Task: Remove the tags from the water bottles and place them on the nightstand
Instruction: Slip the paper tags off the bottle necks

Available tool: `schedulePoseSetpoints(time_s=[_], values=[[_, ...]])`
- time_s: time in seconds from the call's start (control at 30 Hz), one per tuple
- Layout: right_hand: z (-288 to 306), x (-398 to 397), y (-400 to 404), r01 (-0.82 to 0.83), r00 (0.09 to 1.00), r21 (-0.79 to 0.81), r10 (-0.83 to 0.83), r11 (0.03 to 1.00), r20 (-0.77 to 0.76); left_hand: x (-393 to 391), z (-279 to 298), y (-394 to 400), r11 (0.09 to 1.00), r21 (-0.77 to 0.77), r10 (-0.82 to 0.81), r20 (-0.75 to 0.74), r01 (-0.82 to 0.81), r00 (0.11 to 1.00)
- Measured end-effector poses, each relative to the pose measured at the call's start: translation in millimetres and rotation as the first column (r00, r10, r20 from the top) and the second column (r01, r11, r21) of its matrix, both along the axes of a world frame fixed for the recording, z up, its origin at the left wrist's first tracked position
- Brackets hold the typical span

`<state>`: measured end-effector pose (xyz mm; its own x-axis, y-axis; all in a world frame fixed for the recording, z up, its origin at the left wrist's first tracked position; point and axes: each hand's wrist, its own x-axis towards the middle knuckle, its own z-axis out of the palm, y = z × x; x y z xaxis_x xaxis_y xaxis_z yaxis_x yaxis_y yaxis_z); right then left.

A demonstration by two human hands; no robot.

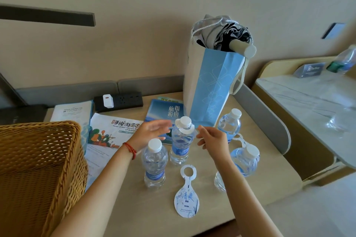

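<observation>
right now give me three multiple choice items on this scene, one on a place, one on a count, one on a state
1. Where does the loose tag lie?
A. on the tabletop, in front of the bottles
B. in the wicker basket
C. in the blue paper bag

2. How many white-capped water bottles stand near the hands?
A. two
B. four
C. six

3. What is on the middle bottle between the left hand and right hand?
A. no cap
B. a tag still round its neck
C. a straw

Key: 1 A, the tag lies flat on the surface; 2 B, four caps show; 3 B, the tag's ring sits under the cap.
</observation>
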<state>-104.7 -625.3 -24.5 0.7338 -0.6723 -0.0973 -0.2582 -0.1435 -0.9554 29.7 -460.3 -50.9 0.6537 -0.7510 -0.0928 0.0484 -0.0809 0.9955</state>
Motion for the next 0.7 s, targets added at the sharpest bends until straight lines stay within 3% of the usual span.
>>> schedulePoseSetpoints(time_s=[0.27,0.7], values=[[-1,8,4,0.034,0.999,0.121,-0.035,0.992,0.001,18,-12,-22,0.975,0.136,-0.185,0.058,0.176,0.981],[7,16,9,0.061,0.996,0.348,-0.08,0.936,0.042,25,-30,-29,0.97,0.08,-0.227,-0.015,0.228,0.974]])
